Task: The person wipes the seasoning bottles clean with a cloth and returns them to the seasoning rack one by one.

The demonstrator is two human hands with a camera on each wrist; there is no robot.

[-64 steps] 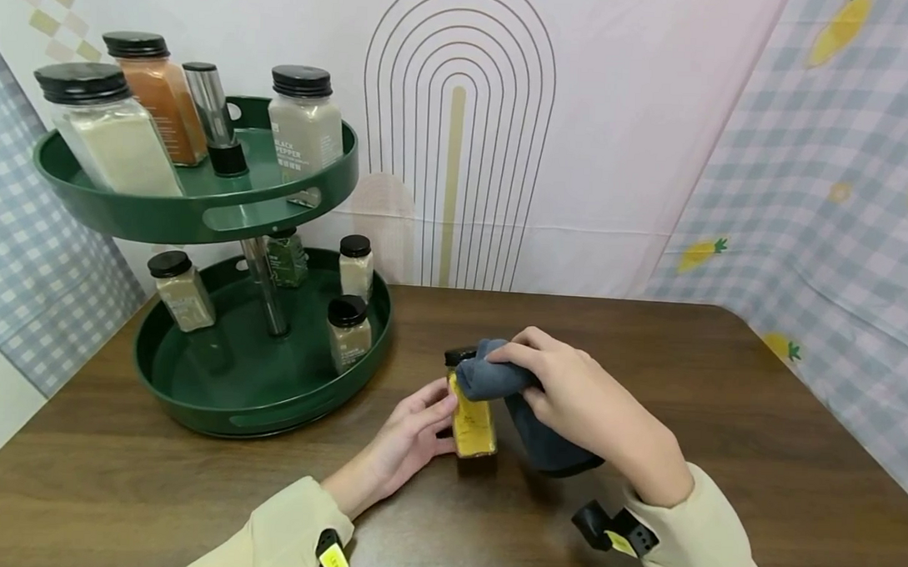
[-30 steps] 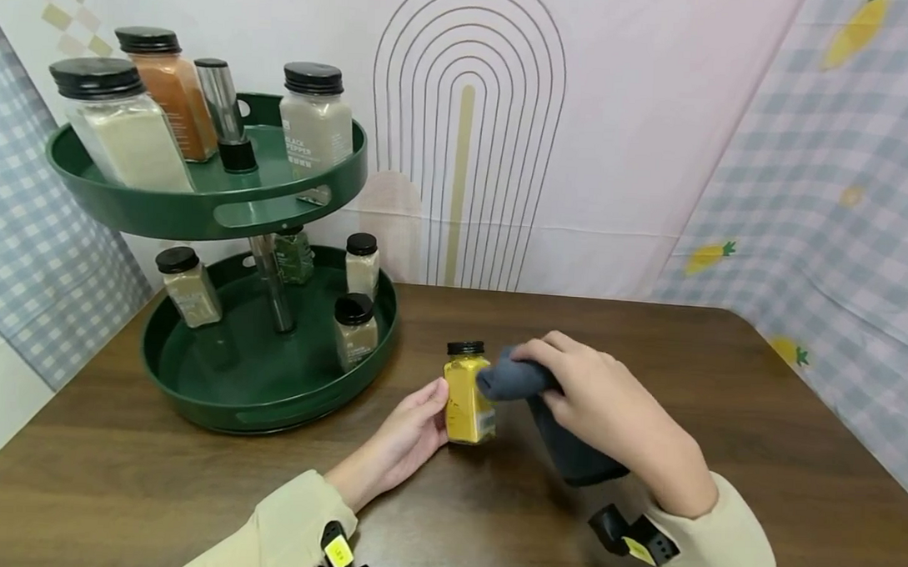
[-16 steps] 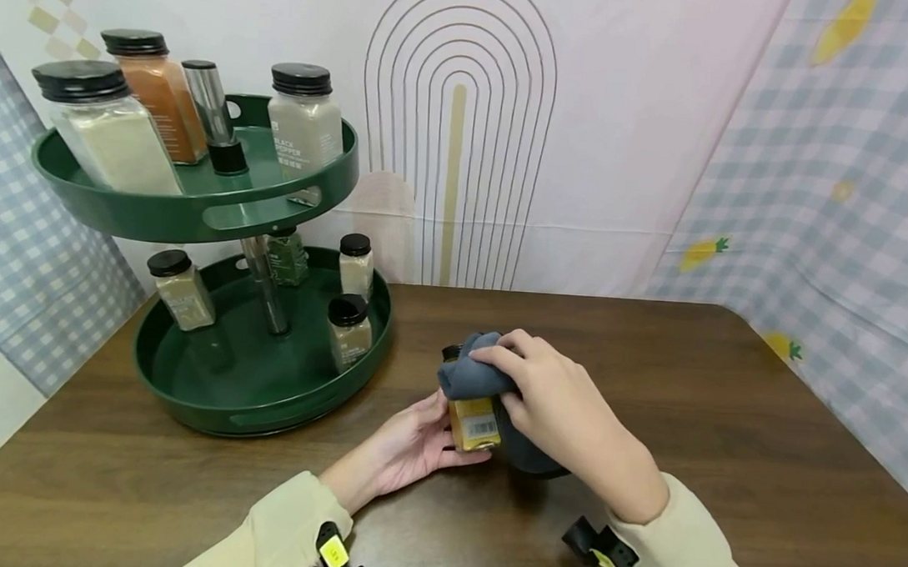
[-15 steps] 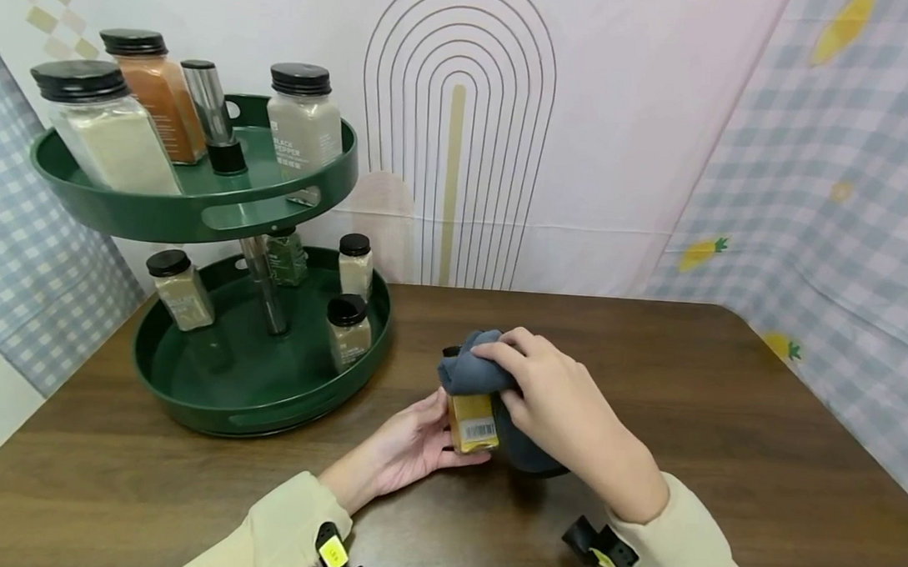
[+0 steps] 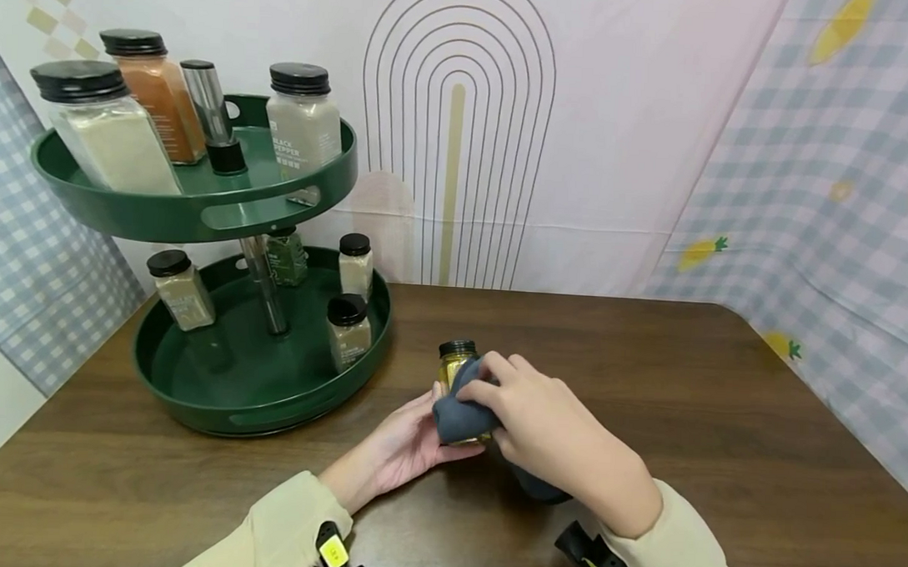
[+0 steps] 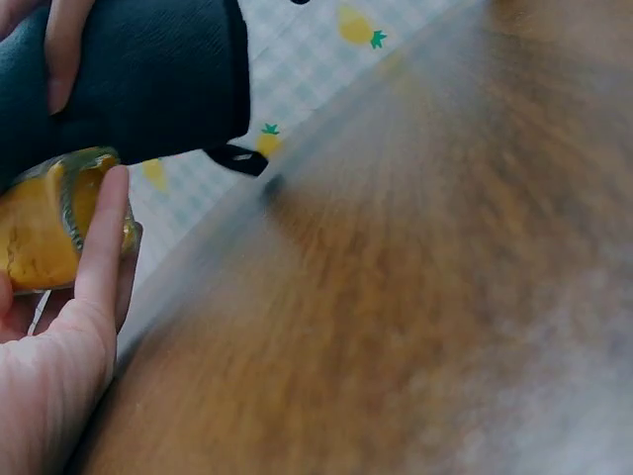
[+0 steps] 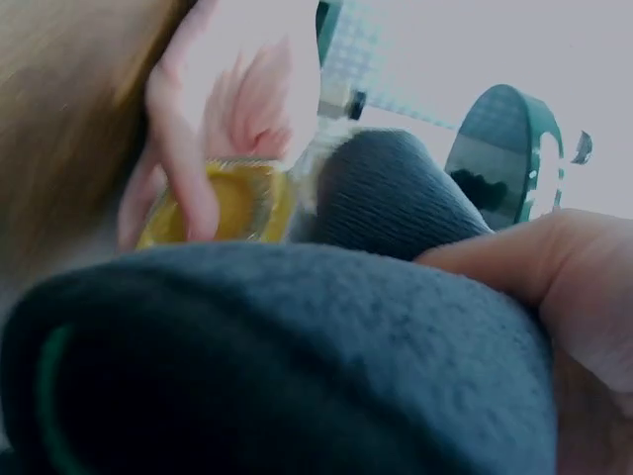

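Observation:
A small glass spice jar (image 5: 451, 368) with a black lid and yellow contents tilts slightly just above the table. My left hand (image 5: 399, 453) holds it from the left and below; the left wrist view has one finger along the base of the jar (image 6: 35, 233). A blue-grey cloth (image 5: 460, 419) is gripped in my right hand (image 5: 557, 429) and lies against the jar's front, hiding most of its body. Below that hand the rest of the cloth hangs down. In the right wrist view the folded cloth (image 7: 396, 188) fills much of the foreground.
To the left stands a two-tier green turntable rack (image 5: 261, 419). Its upper tray bears large spice jars (image 5: 305, 132) and a steel-and-black cylinder (image 5: 214, 117); several small jars (image 5: 349, 338) stand on the lower tray. Behind the wooden table (image 5: 646, 365) hangs a patterned curtain (image 5: 601, 155).
One second ago the cloth was at the jar's right side, its yellow front exposed. Half a second ago it covered the top; now it has slid down, baring the lid and covering the lower body.

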